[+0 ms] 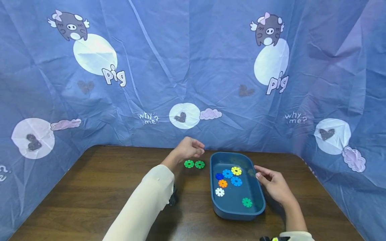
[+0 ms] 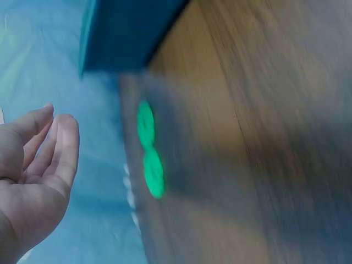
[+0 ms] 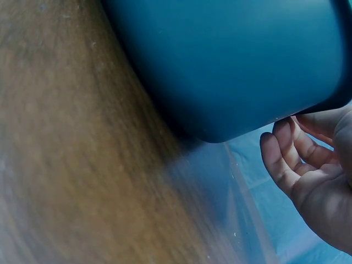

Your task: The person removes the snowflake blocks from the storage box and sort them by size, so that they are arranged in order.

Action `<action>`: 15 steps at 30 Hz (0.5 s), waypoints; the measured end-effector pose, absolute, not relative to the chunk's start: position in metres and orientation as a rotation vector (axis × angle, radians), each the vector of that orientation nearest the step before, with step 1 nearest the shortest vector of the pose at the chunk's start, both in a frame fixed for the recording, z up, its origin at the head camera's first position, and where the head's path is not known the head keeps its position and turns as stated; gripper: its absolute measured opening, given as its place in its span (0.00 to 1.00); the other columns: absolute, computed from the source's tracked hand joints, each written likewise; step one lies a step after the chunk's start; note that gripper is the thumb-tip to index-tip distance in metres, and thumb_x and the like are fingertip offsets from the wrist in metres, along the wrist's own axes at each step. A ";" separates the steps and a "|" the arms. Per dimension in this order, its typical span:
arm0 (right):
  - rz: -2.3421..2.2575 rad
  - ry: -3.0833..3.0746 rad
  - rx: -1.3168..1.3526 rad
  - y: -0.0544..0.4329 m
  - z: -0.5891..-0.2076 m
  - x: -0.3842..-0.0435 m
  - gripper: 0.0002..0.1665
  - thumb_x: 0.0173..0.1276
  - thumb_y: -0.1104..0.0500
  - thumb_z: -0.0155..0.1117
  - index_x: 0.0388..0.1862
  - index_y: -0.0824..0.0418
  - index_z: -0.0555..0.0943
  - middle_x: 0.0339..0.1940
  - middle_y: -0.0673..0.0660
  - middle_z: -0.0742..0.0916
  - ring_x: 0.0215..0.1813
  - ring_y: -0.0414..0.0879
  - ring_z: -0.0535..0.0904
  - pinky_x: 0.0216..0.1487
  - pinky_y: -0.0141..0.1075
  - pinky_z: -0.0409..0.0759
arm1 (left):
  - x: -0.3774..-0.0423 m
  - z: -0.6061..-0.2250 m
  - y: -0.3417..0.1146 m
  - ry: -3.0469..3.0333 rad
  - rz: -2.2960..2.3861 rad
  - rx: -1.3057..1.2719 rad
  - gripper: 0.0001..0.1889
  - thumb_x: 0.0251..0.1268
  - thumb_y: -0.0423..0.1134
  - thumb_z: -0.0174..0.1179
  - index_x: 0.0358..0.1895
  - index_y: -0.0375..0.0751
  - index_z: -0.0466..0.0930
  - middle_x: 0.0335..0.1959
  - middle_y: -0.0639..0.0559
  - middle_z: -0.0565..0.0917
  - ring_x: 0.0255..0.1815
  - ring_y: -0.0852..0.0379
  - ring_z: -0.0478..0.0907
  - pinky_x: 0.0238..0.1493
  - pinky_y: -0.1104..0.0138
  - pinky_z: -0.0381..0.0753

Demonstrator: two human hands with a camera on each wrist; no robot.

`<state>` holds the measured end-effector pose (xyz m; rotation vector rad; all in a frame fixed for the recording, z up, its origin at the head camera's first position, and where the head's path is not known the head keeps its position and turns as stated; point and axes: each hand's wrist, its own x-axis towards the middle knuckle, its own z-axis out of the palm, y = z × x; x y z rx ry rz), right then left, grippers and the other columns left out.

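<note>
Two green notched plastic discs [image 1: 194,164] lie side by side on the table, left of a blue tray [image 1: 259,201]; in the left wrist view the green discs [image 2: 149,148] look edge to edge, and I cannot tell if they are joined. My left hand [image 1: 190,147] hovers just above and behind them, its fingers loosely bent with nothing in them. At the tray's right rim is my right hand [image 1: 274,183], fingertips touching or very near the wall. In the right wrist view the right hand [image 3: 319,165] has relaxed fingers beside the tray [image 3: 236,66].
Inside the tray lie several loose discs, among them a yellow disc [image 1: 236,171], an orange disc [image 1: 222,183], a white disc [image 1: 219,192] and a green disc [image 1: 247,202]. A blue printed curtain [image 1: 187,73] hangs behind the wooden table [image 1: 99,194].
</note>
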<state>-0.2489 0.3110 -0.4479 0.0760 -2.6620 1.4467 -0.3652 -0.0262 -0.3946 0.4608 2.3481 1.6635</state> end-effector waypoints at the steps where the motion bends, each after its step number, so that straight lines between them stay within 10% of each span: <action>1: 1.446 -2.661 0.078 0.311 -0.448 -0.249 0.25 0.80 0.58 0.59 0.70 0.68 0.76 0.50 0.64 0.87 0.44 0.46 0.82 0.41 0.34 0.83 | -0.364 -0.392 -0.019 2.343 1.649 0.494 0.11 0.67 0.21 0.60 0.50 0.21 0.82 0.43 0.31 0.87 0.39 0.50 0.87 0.49 0.57 0.88; 15: 1.434 -2.671 0.075 0.310 -0.447 -0.250 0.25 0.80 0.58 0.59 0.70 0.68 0.76 0.50 0.64 0.87 0.45 0.47 0.83 0.42 0.36 0.83 | -0.334 -0.396 0.062 2.339 1.489 0.628 0.06 0.67 0.26 0.66 0.45 0.31 0.87 0.33 0.49 0.89 0.37 0.52 0.88 0.47 0.59 0.88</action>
